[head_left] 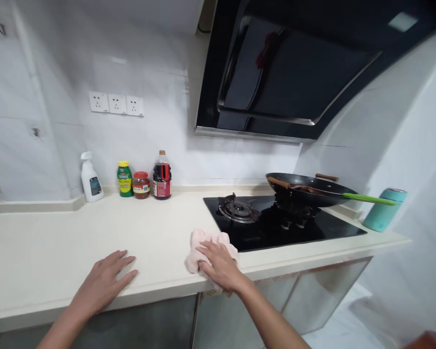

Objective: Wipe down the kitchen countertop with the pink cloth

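A cream countertop (156, 223) is set against a tiled wall (160, 63), a black range hood (276, 72) hung above its right part. Below, a black stove (261, 235) is set in, a wok (312, 198) placed over its right half. Near the countertop's front edge, left of the middle, the left hand (105, 280) is held palm down, fingers spread; whether the surface is touched cannot be told. At the front edge, by the stove's near left corner, a pale pink cloth (194, 259) is gripped, bunched under the bent fingers of the right hand (221, 264). Along the back edge, left of the stove, a white spray bottle (90, 177), a dark sauce bottle (162, 188), a green bottle (124, 182) and a red-lidded jar (141, 186) are lined up.
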`<state>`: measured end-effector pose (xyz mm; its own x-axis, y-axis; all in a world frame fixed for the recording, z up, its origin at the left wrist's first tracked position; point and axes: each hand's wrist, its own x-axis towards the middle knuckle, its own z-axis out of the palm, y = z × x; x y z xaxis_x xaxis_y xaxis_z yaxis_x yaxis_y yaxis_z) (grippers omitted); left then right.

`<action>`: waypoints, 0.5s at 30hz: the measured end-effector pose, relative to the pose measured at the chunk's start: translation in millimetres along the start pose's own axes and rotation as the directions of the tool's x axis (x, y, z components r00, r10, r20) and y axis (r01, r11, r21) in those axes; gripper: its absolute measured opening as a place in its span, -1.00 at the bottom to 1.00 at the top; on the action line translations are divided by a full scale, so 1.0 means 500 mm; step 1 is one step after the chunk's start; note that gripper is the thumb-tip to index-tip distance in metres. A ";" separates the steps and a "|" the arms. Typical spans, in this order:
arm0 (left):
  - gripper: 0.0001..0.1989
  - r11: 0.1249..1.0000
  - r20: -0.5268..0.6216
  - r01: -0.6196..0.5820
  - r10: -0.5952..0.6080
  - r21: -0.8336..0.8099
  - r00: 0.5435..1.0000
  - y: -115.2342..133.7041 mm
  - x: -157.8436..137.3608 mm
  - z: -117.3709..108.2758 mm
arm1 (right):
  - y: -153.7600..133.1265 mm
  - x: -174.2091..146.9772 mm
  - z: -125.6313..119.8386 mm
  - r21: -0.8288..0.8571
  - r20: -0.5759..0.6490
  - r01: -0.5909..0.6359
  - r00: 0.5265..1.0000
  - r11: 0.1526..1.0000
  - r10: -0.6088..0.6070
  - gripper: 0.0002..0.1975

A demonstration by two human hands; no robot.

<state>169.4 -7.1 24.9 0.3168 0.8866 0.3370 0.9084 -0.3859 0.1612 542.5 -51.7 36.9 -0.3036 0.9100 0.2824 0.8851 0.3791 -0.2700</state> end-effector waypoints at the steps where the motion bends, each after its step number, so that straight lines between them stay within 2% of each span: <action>1: -0.48 1.000 -0.004 0.003 -0.003 -0.007 1.000 0.003 -0.002 -0.003 | 0.006 -0.013 0.000 -0.027 -0.013 -0.013 1.000 1.000 0.012 -0.54; 5: -0.50 1.000 -0.049 -0.022 0.021 -0.020 0.999 0.004 -0.007 -0.004 | 0.038 -0.058 0.001 -0.243 -0.152 -0.130 0.984 0.961 0.094 -0.57; 8: -0.51 0.998 -0.085 -0.048 0.045 -0.035 0.995 -0.001 -0.011 0.002 | 0.061 -0.062 0.001 -0.307 -0.215 -0.198 0.967 0.931 0.135 -0.61; 13: -0.51 0.996 -0.122 -0.062 0.053 -0.066 0.991 -0.002 -0.016 0.012 | 0.089 0.022 0.001 -0.268 -0.158 -0.167 0.979 0.949 0.128 -0.73; 15: -0.51 0.996 -0.118 -0.056 0.047 -0.070 0.992 0.000 -0.018 0.014 | 0.093 0.074 0.008 -0.297 -0.172 -0.215 0.970 0.930 0.170 -0.73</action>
<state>168.7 -13.2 15.2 0.3249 0.8309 0.4516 0.8680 -0.4516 0.2064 571.1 0.5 31.0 -0.0838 0.9184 0.3868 0.9935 0.1070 -0.0390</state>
